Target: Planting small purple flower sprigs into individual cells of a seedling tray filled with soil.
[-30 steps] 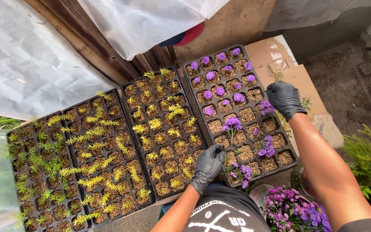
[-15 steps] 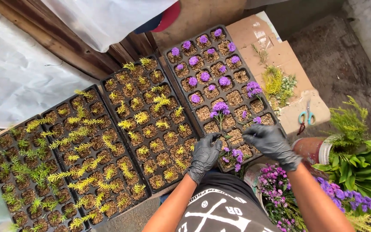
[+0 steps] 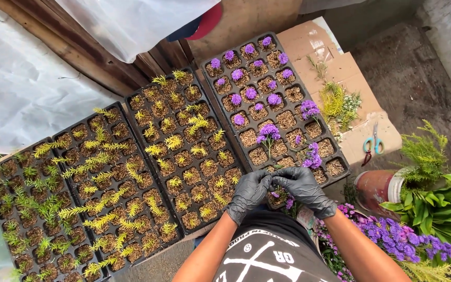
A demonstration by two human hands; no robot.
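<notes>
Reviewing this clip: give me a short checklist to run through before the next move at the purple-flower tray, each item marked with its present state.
1. Both gloves on: left hand, right hand: ok.
2. Hands meet at near edge of purple-flower tray: ok.
3. Purple cutting held between fingers: cannot tell, mostly hidden.
4. Unplanted cells remain in this tray: ok.
5. Purple flower bunch close by right arm: ok.
6. Scissors off the trays, on cardboard: ok.

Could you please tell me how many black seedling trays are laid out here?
4: far-left tray, second tray, third tray with yellow-green cuttings, and the purple-flower tray by both gloved hands.
</notes>
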